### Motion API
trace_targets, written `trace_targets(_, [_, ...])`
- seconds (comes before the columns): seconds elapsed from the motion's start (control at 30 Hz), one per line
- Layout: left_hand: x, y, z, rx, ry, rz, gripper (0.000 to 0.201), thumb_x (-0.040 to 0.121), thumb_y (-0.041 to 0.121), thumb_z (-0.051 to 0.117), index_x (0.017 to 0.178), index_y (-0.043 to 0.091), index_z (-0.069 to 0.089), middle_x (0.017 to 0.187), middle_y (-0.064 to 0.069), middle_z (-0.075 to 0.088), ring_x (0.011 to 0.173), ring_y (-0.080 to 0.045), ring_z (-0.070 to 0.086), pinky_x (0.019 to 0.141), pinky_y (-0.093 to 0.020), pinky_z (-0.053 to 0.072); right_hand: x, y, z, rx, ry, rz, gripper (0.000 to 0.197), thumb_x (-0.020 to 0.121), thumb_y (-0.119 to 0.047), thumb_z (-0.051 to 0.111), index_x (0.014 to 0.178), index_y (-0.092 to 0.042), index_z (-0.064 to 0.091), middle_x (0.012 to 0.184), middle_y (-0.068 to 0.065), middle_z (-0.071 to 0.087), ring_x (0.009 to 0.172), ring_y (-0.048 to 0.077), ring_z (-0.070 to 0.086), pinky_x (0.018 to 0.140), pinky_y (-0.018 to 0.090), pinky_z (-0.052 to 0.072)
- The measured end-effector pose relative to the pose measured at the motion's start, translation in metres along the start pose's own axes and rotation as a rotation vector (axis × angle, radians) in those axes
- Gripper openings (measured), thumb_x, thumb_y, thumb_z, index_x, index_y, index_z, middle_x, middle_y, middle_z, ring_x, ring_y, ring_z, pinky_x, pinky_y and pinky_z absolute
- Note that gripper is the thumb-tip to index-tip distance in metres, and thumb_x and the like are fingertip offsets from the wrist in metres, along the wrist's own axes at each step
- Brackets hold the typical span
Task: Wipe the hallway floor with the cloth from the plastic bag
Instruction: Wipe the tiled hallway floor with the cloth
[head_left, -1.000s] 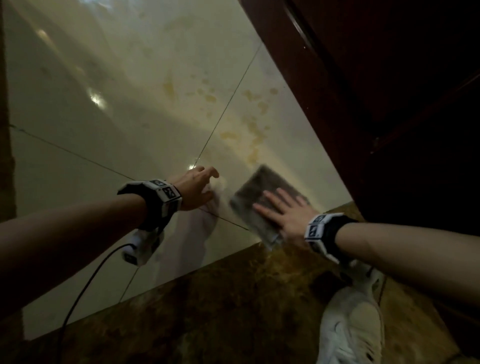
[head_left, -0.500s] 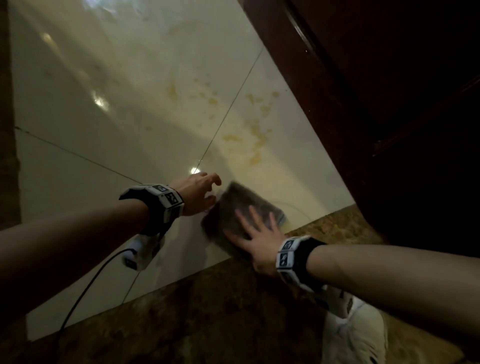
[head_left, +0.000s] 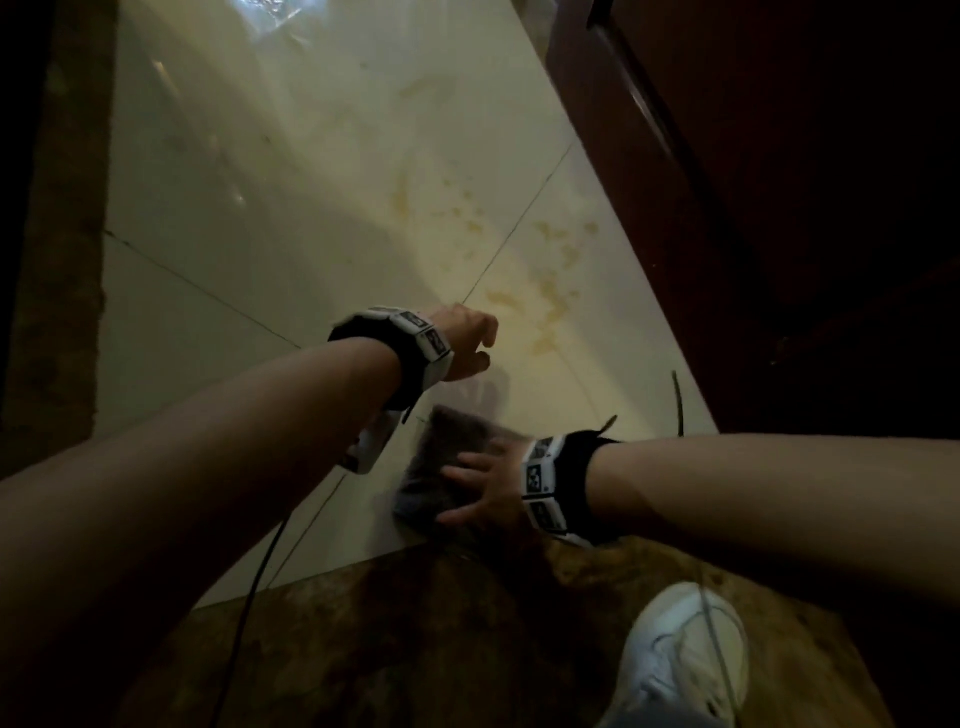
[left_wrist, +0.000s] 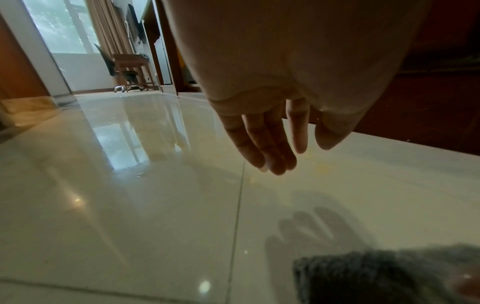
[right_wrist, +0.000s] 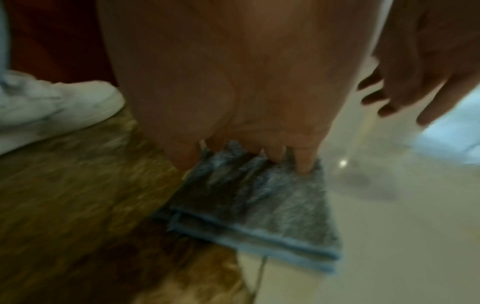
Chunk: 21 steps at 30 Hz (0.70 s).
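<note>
A folded grey cloth (head_left: 441, 462) with a blue edge lies flat on the glossy cream floor tiles (head_left: 291, 218), close to the brown marble border. My right hand (head_left: 480, 480) presses on it with spread, straight fingers; the same cloth (right_wrist: 262, 203) shows under the right hand's fingertips (right_wrist: 303, 162) in the right wrist view. My left hand (head_left: 470, 343) hovers just above the tiles beyond the cloth, fingers relaxed and holding nothing, as the left hand (left_wrist: 272, 144) shows in its wrist view. A corner of the cloth (left_wrist: 384, 273) lies below it. Yellowish stains (head_left: 550, 280) mark the tiles farther ahead.
A dark wooden door or cabinet (head_left: 779, 182) runs along the right side of the tiles. A brown marble strip (head_left: 415, 639) borders the tiles near me, with my white shoe (head_left: 680, 654) on it. A black cable (head_left: 249, 597) hangs from my left wrist. A chair (left_wrist: 124, 67) stands far down the hallway.
My right hand has slid the cloth leftward and toward me, from near the door to the marble border. My left hand has lifted slightly and stayed roughly where it was.
</note>
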<state>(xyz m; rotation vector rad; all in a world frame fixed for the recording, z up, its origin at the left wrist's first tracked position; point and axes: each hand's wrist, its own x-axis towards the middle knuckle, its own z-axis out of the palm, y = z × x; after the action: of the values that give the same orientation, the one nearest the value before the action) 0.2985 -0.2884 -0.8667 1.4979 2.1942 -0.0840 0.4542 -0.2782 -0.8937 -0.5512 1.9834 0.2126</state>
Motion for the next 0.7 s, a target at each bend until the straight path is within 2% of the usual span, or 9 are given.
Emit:
trace_targets(0.13, [-0.018,-0.039,0.003,-0.036,-0.036,-0.083,0.034,0.095,0.034,0.054,0.128,0.024,0.055,0.126,-0.006,0.061,0.113,-0.028,0.058,0.082,-0.03,0.042,0.01,0.019,0.021,0.094,0.065,0.006,0.062,0.1,-0.056,0.03,0.152,-0.05,-0.003,0.162,-0.004,-0.021,0.149,0.025,-0.016,0.114,0.068,-0.001])
trace_targets(0.3, [-0.029,-0.071,-0.002,-0.027,-0.076,-0.158,0.035,0.094,0.028,0.056,0.128,0.019,0.056,0.126,-0.008,0.058,0.115,-0.028,0.055,0.091,-0.031,0.044,0.01,0.071,0.032,0.236,0.224,0.182,0.064,0.1,-0.057,0.027,0.151,-0.048,-0.011,0.161,-0.003,-0.024,0.149,0.024,-0.018,0.115,0.062,-0.009])
trace_targets(0.4, [-0.027,-0.077,-0.028,0.023,-0.056,-0.181,0.034,0.096,0.03,0.055,0.129,0.021,0.055,0.126,-0.005,0.057,0.112,-0.025,0.056,0.084,-0.031,0.042,0.008,0.094,0.019,0.313,0.235,0.266,0.065,0.1,-0.058,0.025,0.152,-0.046,-0.013,0.162,0.002,-0.023,0.149,0.027,-0.016,0.118,0.06,-0.003])
trace_targets(0.5, [-0.027,-0.07,-0.057,0.077,-0.037,-0.19,0.034,0.096,0.03,0.053,0.129,0.021,0.056,0.125,-0.004,0.058,0.113,-0.023,0.055,0.08,-0.027,0.038,0.016,0.09,0.009,0.375,0.229,0.29,0.076,0.098,-0.062,0.031,0.154,-0.037,-0.013,0.16,0.011,-0.026,0.148,0.035,-0.018,0.119,0.057,0.002])
trace_targets(0.6, [-0.021,-0.064,-0.067,0.104,-0.062,-0.219,0.035,0.096,0.028,0.054,0.13,0.019,0.056,0.126,-0.004,0.058,0.116,-0.023,0.055,0.077,-0.025,0.034,0.035,0.078,0.006,0.285,0.286,0.246,0.086,0.093,-0.068,0.036,0.154,-0.034,-0.015,0.158,0.016,-0.027,0.146,0.041,-0.021,0.118,0.056,-0.001])
trace_targets(0.7, [-0.006,-0.055,-0.063,0.13,-0.129,-0.173,0.035,0.095,0.032,0.055,0.129,0.022,0.056,0.127,-0.003,0.058,0.114,-0.025,0.057,0.083,-0.029,0.042,0.047,0.068,0.007,0.125,0.37,0.107,0.082,0.096,-0.063,0.037,0.154,-0.035,-0.013,0.16,0.015,-0.024,0.146,0.04,-0.019,0.118,0.057,-0.003])
